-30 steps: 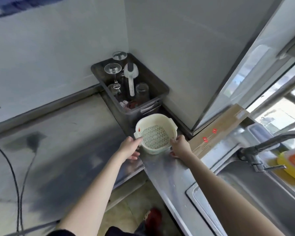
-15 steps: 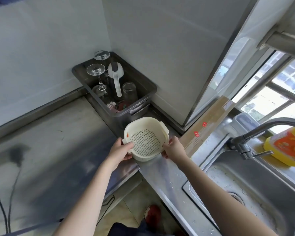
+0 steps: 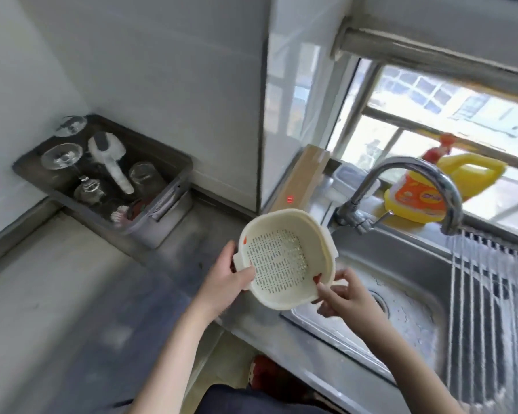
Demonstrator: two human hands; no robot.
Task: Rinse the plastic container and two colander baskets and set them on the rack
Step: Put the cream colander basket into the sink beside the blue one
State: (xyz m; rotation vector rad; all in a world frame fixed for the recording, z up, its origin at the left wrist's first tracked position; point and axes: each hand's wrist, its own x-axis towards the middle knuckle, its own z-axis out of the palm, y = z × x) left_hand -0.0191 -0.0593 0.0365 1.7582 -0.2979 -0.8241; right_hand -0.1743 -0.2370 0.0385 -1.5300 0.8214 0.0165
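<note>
A cream plastic colander basket (image 3: 284,258) with a perforated bottom is held tilted in the air over the left edge of the steel sink (image 3: 401,309). My left hand (image 3: 228,279) grips its left rim with the thumb inside. My right hand (image 3: 341,294) pinches the rim at the lower right near a small red mark. A roll-up wire rack (image 3: 491,309) lies over the right part of the sink. No second basket or plastic container is in sight.
A curved faucet (image 3: 416,186) arches over the sink. A yellow detergent jug (image 3: 437,189) stands on the window ledge. A grey bin (image 3: 150,222) holding glasses and a white scoop sits in the counter corner. A wooden board (image 3: 302,180) leans against the wall.
Both hands have lifted the basket off the counter corner and carried it right, over the sink's edge. My view has swung right, bringing the rack and the jug into sight.
</note>
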